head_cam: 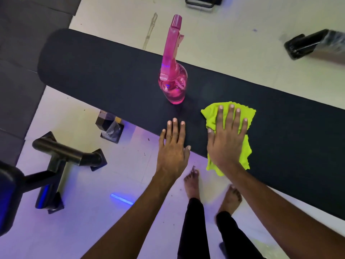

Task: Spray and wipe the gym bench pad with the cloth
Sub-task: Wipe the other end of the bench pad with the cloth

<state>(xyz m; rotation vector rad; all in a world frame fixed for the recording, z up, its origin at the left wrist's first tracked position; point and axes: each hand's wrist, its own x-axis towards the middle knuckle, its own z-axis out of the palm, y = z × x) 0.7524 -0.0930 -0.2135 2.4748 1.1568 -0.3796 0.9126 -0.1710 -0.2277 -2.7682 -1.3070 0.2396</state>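
The long black bench pad (112,75) runs from upper left to lower right. A pink spray bottle (172,71) stands upright on it, near the middle. Just right of the bottle lies a lime-green cloth (245,152), spread over the pad's near edge. My right hand (226,139) lies flat on the cloth with fingers spread, pressing it to the pad. My left hand (172,148) rests flat and empty on the pad's near edge, a short way below the bottle and left of the cloth.
My bare feet (192,184) stand on the pale floor beside the bench. The bench's black leg and foot (110,128) sit under the pad. A black metal frame (61,157) stands at lower left, another black bar (308,45) at upper right. Dark mats (18,71) cover the left floor.
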